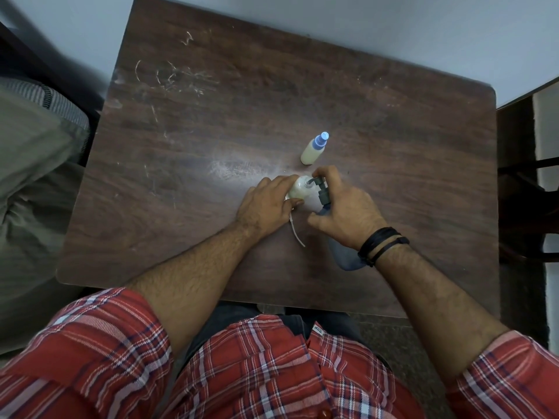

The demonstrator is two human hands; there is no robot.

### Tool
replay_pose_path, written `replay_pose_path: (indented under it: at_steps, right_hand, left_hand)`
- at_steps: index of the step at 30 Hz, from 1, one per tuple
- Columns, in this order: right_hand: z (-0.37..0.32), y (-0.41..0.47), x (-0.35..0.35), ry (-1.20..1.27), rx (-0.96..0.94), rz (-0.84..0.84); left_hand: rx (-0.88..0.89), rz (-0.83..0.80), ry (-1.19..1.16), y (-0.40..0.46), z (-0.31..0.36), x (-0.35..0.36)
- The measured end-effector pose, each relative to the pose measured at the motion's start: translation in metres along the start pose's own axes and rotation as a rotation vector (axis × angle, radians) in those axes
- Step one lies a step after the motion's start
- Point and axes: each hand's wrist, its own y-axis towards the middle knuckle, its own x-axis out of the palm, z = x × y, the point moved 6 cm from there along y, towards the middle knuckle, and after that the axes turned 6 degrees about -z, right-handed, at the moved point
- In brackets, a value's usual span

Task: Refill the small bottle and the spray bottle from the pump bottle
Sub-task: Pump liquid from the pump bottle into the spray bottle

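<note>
My left hand point(266, 204) grips a small clear bottle point(299, 190) holding cream liquid, its mouth uncovered. My right hand point(348, 213) is curled round the blue-grey pump bottle point(348, 258), which leans toward the small bottle. The dark pump head point(321, 189) has its nozzle at that bottle's mouth, and my fingers lie over the head. My hand and wrist hide most of the pump bottle's body. The spray bottle point(314, 150), cream-filled with a blue top, stands alone just beyond my hands.
All of this sits on a scratched dark wooden table point(211, 131). A thin white tube point(298, 235) lies on it between my wrists. A cushioned seat point(33, 140) is at the left, dark furniture point(520, 182) at the right.
</note>
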Motion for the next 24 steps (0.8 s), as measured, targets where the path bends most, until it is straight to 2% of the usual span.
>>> replay_pose_path:
  at_steps: [17,24]
  right_hand:
    - [0.009,-0.007,0.001,0.041,-0.056,0.043]
    - [0.016,-0.011,-0.004,0.131,-0.099,0.079]
  left_hand:
    - [0.016,0.005,0.003,-0.001,-0.001,0.0]
    - [0.02,-0.029,-0.021,-0.001,-0.001,0.0]
